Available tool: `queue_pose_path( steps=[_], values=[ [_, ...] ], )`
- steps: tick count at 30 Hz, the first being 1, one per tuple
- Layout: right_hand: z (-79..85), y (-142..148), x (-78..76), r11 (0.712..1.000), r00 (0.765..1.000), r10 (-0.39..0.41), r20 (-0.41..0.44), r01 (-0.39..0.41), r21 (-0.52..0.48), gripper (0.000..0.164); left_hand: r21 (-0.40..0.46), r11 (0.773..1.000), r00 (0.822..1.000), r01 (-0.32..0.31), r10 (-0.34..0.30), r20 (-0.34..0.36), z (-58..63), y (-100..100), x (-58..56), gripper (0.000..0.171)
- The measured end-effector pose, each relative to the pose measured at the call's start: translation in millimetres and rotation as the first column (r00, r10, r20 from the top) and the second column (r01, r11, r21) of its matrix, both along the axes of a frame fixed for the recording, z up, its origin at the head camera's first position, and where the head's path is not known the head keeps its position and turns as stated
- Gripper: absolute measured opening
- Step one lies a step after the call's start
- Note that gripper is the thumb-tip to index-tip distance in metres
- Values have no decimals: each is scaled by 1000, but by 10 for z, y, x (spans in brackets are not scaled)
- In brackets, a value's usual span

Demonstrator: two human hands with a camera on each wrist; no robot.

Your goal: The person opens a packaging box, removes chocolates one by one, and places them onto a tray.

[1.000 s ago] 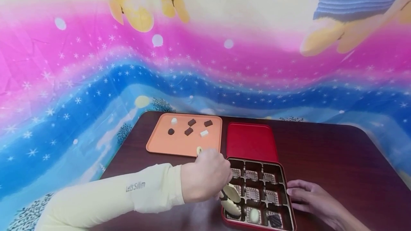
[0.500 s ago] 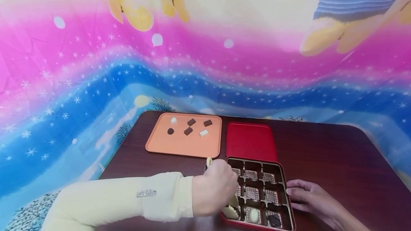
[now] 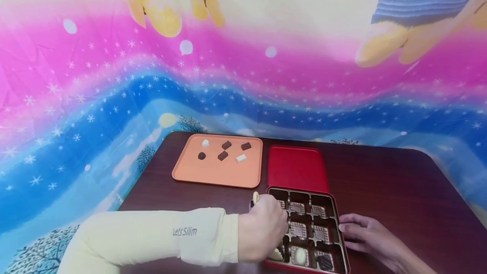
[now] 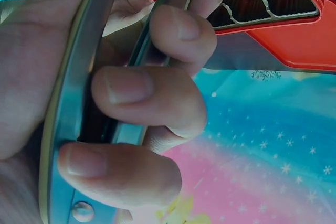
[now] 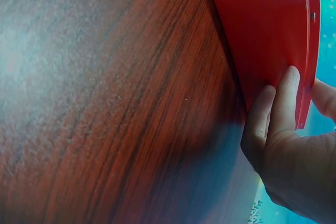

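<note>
– Noticed any change?
– Slid the left hand [image 3: 264, 228] rightward over the last second, in over the red box [image 5: 262, 24], and brought the tongs [image 4: 71, 114] lower at its near left corner.
– Gripped how?
– Wrapped curled fingers round the tongs. Saw both tips apart above that corner a second ago; now saw only a sliver low inside, so couldn't tell whether spread, pressed together or pinching a piece.
– And with the right hand [image 3: 370, 235]?
– Rested straight fingers against the box's outer side, same as before, seemingly to steady.
– Meant what for the work?
– Seemed to centre on that corner compartment rather than on the orange tray [image 3: 218, 174]. Already had a white oval piece [image 3: 300, 256] and a dark striped piece [image 3: 325, 261] beside it, middle and right of the near row.
– Found others?
– Counted six chocolates [image 3: 222, 155] on the tray, unmoved, and spotted the red lid [image 3: 296, 168] just behind the box.
</note>
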State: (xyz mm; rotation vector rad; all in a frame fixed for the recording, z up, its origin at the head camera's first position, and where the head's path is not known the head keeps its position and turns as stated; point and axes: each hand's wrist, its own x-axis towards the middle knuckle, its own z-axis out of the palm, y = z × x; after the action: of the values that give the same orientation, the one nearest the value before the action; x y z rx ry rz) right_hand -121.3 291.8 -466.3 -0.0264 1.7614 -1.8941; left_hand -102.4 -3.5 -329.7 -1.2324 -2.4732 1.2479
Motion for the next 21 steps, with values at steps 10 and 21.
queue_pose_path(
  steps=[10,21],
  values=[
    [-16,6,1,1000,1000,-3,5,3,-11,27,7,1000,1000,19,-19,-3,11,-20,-23,22],
    [-9,6,-9,1000,1000,-14,15,14,-7,29,27,999,999,45,-45,-12,105,-60,-61,25]
  ],
)
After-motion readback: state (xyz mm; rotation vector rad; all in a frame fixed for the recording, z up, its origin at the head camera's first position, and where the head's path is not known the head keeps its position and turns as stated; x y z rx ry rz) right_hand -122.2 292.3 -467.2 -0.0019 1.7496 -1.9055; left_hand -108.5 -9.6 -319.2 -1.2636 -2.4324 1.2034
